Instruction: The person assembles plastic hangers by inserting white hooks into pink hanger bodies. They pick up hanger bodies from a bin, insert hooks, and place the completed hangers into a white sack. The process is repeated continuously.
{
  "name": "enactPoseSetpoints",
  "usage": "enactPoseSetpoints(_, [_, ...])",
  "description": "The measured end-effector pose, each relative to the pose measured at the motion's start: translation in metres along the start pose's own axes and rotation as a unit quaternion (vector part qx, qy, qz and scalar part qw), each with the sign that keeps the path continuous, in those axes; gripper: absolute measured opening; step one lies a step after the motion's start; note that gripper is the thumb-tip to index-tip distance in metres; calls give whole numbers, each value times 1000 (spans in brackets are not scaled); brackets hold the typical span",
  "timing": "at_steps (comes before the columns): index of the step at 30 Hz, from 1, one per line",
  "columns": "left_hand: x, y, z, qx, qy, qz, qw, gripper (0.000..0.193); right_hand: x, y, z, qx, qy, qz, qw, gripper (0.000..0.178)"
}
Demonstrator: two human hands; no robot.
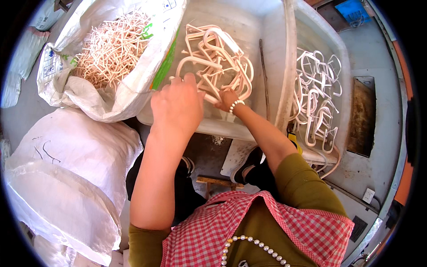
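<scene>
Left hand [178, 104] curled at pale looped pieces [229, 42], fingertips hidden (knuckles uppermost), right hand [228, 99] at tangle's near edge, either grip clamped or loose, cannot tell.

Small blue boxed marks [170, 4] and patches of green print [147, 31] on the open white sack [100, 104] at far left; dark scrawl-like strokes [50, 152] across the bulging white sack [84, 138] at near left; faint grey lettering [42, 21] on a pale sack [51, 12] in the far left corner. Too small, loose or blurred for reading.
</scene>
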State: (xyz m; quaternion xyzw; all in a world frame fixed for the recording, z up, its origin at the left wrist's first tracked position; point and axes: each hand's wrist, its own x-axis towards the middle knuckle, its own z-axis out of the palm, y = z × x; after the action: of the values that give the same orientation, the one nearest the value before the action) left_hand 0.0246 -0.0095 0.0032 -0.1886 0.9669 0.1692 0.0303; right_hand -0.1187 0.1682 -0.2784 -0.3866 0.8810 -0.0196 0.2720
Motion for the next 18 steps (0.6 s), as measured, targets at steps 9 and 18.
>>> enactPoseSetpoints(9, [5, 8, 2, -73, 18, 12, 997, 32, -119, -32, -187, 571, 82, -49, 816, 28])
enactPoseSetpoints(18, [18, 15, 6, -297, 52, 45, 953, 31, -171, -26, -199, 846, 190, 17, 498, 27])
